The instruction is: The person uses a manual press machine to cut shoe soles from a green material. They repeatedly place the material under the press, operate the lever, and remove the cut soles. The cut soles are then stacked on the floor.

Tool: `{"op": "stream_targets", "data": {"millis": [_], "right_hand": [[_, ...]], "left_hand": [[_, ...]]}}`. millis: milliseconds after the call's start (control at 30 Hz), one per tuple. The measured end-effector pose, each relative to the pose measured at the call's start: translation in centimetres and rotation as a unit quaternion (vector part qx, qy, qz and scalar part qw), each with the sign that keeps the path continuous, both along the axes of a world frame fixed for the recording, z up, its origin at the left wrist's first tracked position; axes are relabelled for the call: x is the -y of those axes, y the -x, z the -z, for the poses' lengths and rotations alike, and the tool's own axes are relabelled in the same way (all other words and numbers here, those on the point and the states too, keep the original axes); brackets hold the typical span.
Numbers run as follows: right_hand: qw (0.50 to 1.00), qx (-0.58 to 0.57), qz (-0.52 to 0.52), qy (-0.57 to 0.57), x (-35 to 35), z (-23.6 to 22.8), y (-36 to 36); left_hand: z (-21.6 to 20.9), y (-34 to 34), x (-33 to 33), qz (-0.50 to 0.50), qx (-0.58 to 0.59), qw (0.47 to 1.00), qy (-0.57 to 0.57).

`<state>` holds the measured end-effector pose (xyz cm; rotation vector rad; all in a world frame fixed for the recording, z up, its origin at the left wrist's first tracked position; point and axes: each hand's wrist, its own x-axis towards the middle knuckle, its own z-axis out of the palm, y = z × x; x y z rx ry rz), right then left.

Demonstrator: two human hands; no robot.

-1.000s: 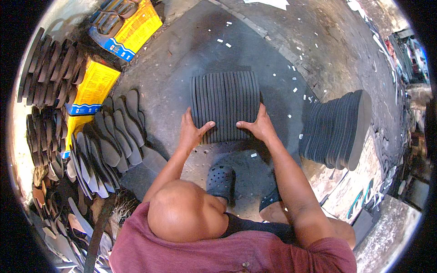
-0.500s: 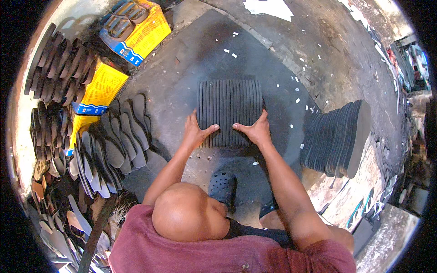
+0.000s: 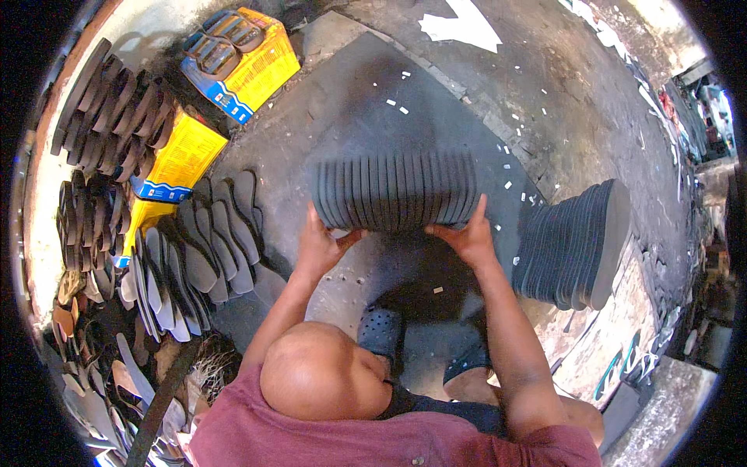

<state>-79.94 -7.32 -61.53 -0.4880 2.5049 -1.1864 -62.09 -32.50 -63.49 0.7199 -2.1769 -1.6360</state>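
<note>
A row of black shoe soles (image 3: 395,191) stands on edge, pressed together side by side, in the middle of the view. My left hand (image 3: 323,245) grips its left end, with the thumb along the near lower side. At the right end, my right hand (image 3: 471,237) holds on the same way, thumb bent inward. The row bows into a slight arch between my palms, and a dark shadow spreads beneath its near side, so it appears raised off the dark mat (image 3: 389,93). My fingers behind the ends are partly hidden.
To the right stands a second row of black soles (image 3: 572,245). Loose grey soles (image 3: 222,233) fan out at the left. Yellow and blue boxes (image 3: 261,66) sit at the back left, near stacked brown soles (image 3: 109,109). White scraps (image 3: 463,27) lie at the far side.
The row of soles has risen and widened into an arch. Both my hands have moved apart with its ends, and a shadow has appeared below it.
</note>
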Motion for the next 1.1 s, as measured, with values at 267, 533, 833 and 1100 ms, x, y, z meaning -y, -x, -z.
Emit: {"op": "stream_targets", "data": {"millis": [267,533,833,1100], "right_hand": [[0.992,0.016,-0.119,-0.033,-1.5,3.0,1.7],[0.984,0.036,-0.053,-0.166,-0.4,-0.8,2.0],[0.989,0.087,-0.084,-0.088,-0.4,9.0,1.3],[0.987,0.072,-0.058,-0.134,1.2,7.8,1.4]], "left_hand": [[2.1,-0.4,0.6,0.055,0.028,0.982,0.179],[-1.0,0.7,0.3,-0.036,0.101,0.984,0.145],[7.6,0.2,-0.5,-0.026,0.143,0.985,0.093],[8.7,1.2,-0.1,-0.006,0.114,0.993,0.011]]}}
